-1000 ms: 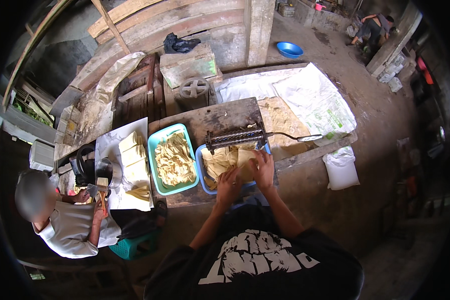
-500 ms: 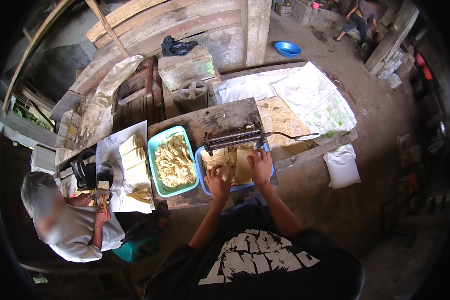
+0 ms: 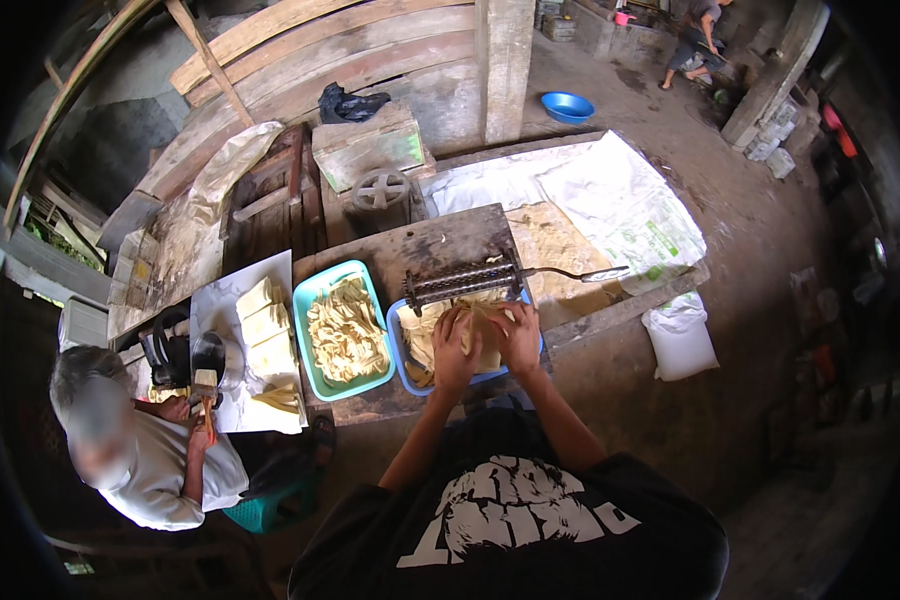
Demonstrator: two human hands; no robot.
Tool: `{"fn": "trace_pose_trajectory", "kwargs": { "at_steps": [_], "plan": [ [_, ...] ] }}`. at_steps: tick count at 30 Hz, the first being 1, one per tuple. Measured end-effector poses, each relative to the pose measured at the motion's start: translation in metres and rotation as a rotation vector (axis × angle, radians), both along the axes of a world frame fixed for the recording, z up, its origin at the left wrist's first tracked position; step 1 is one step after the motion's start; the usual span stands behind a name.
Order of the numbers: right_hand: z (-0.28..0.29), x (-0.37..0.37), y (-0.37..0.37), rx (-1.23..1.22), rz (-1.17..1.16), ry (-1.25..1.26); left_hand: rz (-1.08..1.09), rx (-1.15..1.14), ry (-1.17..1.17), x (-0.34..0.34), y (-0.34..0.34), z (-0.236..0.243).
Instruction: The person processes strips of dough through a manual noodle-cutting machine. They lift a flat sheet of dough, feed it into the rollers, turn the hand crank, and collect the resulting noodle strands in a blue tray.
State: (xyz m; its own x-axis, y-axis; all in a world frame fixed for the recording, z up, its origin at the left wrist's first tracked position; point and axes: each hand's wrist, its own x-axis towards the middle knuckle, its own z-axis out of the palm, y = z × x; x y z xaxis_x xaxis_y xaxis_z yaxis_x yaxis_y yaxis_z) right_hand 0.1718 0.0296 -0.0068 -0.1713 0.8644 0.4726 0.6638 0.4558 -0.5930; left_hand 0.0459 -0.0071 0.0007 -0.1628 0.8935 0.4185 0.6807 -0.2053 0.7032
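My left hand (image 3: 454, 352) and my right hand (image 3: 518, 342) pinch the upper edge of a flat, pale dough sheet (image 3: 488, 350), one at each side. The sheet is raised at its far edge, close to the near side of a dark metal roller cutter (image 3: 462, 284). Beneath my hands is a blue tray (image 3: 396, 345) with more pale dough (image 3: 418, 345) in it, partly covered by my hands and the roller. A crank handle (image 3: 580, 272) sticks out from the roller's right end. Fingertip detail is small.
To the left, a turquoise tray (image 3: 302, 345) holds cut dough strips (image 3: 346, 335). Beyond it, a co-worker (image 3: 160, 450) works with a brush (image 3: 206, 385) beside stacked dough sheets (image 3: 267, 325). White sacking (image 3: 620, 200) covers the table at right; a white sack (image 3: 682, 338) stands on the floor.
My hands have moved closer together, and the dough sheet's far edge has come up between them. Before, my fingers were spread over the dough in the blue tray.
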Motion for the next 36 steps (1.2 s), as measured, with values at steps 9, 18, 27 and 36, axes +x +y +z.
{"fn": "trace_pose_trajectory", "kwargs": {
  "at_steps": [9, 18, 27, 36],
  "plan": [
    [0.001, 0.011, -0.027, -0.267, 0.146, 0.191, -0.358, -0.113, 0.112, -0.010, 0.000, -0.001],
    [-0.003, 0.022, -0.012, -0.167, 0.302, 0.038, -0.330, -0.034, 0.252, -0.028, 0.005, -0.011],
    [0.029, 0.025, -0.037, -0.555, 0.253, 0.419, -0.407, -0.147, -0.445, -0.003, -0.010, 0.032],
    [0.061, 0.036, -0.047, -0.565, 0.283, 0.871, -0.458, -0.422, -0.831, 0.007, -0.022, 0.052]
  ]
}}
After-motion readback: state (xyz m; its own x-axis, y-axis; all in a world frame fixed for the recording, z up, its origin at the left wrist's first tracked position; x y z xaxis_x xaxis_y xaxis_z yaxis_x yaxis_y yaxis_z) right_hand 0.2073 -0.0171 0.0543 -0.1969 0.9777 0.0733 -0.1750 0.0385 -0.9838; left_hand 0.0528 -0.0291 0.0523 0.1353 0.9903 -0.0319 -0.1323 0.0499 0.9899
